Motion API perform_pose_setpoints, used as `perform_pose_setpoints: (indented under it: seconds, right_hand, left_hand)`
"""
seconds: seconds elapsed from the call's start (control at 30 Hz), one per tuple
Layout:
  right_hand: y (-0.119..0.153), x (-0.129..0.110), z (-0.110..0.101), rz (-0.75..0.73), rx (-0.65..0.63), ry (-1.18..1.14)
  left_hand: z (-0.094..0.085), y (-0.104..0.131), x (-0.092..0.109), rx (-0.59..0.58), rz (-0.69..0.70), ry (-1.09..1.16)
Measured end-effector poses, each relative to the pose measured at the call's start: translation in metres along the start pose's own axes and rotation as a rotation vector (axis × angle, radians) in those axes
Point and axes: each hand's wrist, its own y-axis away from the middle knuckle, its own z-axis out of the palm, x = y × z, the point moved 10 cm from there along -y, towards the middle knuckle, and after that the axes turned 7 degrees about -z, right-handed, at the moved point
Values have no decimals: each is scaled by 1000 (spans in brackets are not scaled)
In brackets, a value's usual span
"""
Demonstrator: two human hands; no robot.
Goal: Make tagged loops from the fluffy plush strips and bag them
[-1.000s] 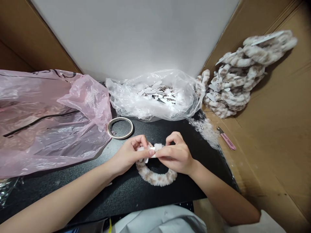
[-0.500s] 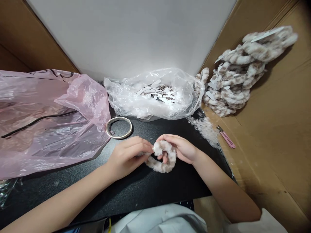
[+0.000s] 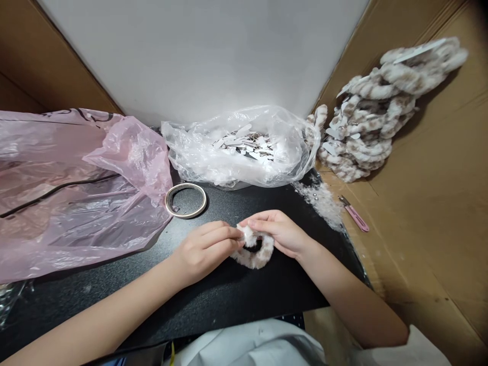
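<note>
A fluffy white-and-beige plush ring [image 3: 256,258] is held just above the black tabletop, between my two hands. My left hand [image 3: 208,247] pinches it at its left side, fingers pressed together. With thumb and fingers, my right hand [image 3: 275,229] grips its upper part, where a white fuzzy end shows. The fingertips hide the spot where the ends of the ring come together, and I cannot make out whether something small is pinched there.
A clear plastic bag [image 3: 190,157] of white tags lies behind the hands. Left are a tape roll [image 3: 205,202] and a pink plastic bag [image 3: 125,218]. A pink cutter [image 3: 356,216] and piled plush rings [image 3: 377,117] lie on cardboard at the right.
My right fingers have moved slightly left, onto the upper part of the plush ring, closer to my left fingertips. The ring's opening has turned and its right side is lower.
</note>
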Motion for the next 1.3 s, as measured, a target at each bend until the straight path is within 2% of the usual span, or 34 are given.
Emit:
perform_pose_setpoints:
  seconds: [0.1, 0.2, 0.37, 0.47, 0.6, 0.77, 1.0, 1.17, 1.23, 1.3]
  right_hand:
    - [0, -14, -4, -164, 47, 157]
    - [1, -24, -3, -265, 50, 264]
    - [-5, -24, 3, -273, -12, 255]
    - [-9, -18, 2, -247, -8, 230]
    - [-14, -13, -1, -223, 9, 205]
    - [-16, -12, -1, -243, -14, 276]
    - [-5, -32, 2, -500, 54, 536]
    - [7, -47, 10, -699, 59, 648]
    - [11, -50, 13, -739, 58, 676]
    - [10, -49, 11, -710, 66, 611]
  left_hand:
    - [-2, -3, -12, 19, -157, 95]
    - [-2, -4, -35, 11, -414, 229]
    - [16, 18, -80, -29, -934, 499]
    - [30, 30, -93, -61, -1128, 644]
    - [36, 32, -102, -54, -1193, 730]
    - [53, 45, -107, -186, -1351, 847]
    - [50, 42, -103, -147, -1307, 805]
    - [52, 41, -100, -90, -1283, 885]
    - [56, 42, -98, -112, -1283, 952]
    - [60, 42, -94, -155, -1279, 1041]
